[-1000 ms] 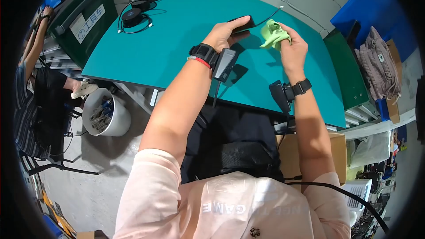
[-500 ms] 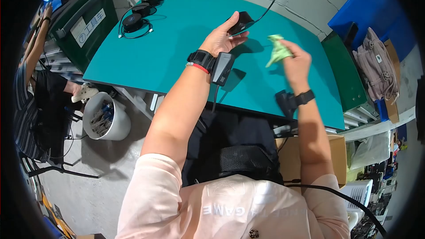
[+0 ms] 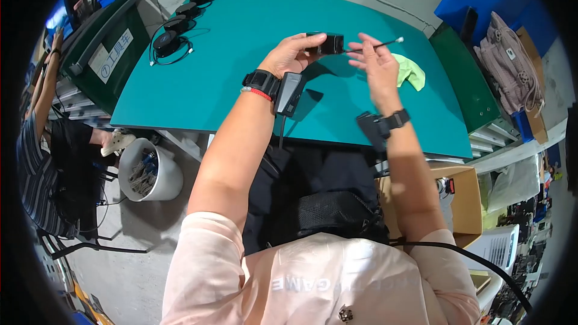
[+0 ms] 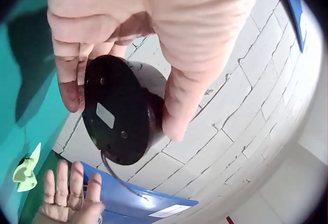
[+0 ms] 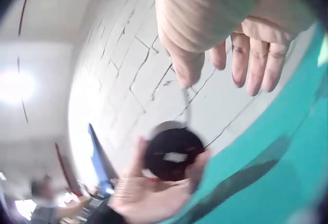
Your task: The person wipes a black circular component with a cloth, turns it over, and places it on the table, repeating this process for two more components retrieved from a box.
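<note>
My left hand grips a round black device above the table, thumb on one side and fingers on the other. In the left wrist view its flat dark face shows a small pale diamond-shaped label and screw holes. A thin black cable with a white plug runs from it to the right. My right hand, fingers spread and extended, is beside this cable and holds nothing. Just right of that hand, a crumpled light green cloth lies on the teal table.
Several similar black devices with coiled cables stand in a row at the table's back left. A green tool cart flanks the left side; a white bin is on the floor. Another person sits far left. An open cardboard box is at lower right.
My right hand has let go of the green cloth, now on the table, and moved left to the cable. My left hand still holds the device, now turned so its cable points right.
</note>
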`<action>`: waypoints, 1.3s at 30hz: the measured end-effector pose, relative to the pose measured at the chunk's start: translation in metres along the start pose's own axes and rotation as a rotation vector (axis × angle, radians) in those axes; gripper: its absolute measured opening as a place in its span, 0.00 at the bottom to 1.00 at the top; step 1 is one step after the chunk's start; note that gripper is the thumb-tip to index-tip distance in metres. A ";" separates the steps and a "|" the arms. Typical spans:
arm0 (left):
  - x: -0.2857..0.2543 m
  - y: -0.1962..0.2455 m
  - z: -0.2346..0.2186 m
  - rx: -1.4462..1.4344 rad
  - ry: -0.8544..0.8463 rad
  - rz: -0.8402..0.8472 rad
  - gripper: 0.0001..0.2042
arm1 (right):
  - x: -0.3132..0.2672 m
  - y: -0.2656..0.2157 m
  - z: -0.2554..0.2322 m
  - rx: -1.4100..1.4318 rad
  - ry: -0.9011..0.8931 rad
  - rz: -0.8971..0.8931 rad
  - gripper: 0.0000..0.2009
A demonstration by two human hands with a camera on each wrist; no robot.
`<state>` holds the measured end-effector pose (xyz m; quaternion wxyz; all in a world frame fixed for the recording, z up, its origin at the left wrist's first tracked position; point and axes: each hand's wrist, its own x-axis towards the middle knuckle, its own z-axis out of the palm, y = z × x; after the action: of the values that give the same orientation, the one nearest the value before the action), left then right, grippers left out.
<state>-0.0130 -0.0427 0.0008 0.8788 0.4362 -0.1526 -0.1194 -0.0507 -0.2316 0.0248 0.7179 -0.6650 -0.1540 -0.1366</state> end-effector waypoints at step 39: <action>-0.007 0.004 0.010 0.156 0.009 -0.002 0.16 | 0.006 0.024 -0.037 0.741 -0.472 0.274 0.31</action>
<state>-0.0232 -0.0448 0.0086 0.8425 0.5042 -0.1570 -0.1060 -0.0342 -0.2667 0.0026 0.8641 -0.3904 -0.2623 0.1791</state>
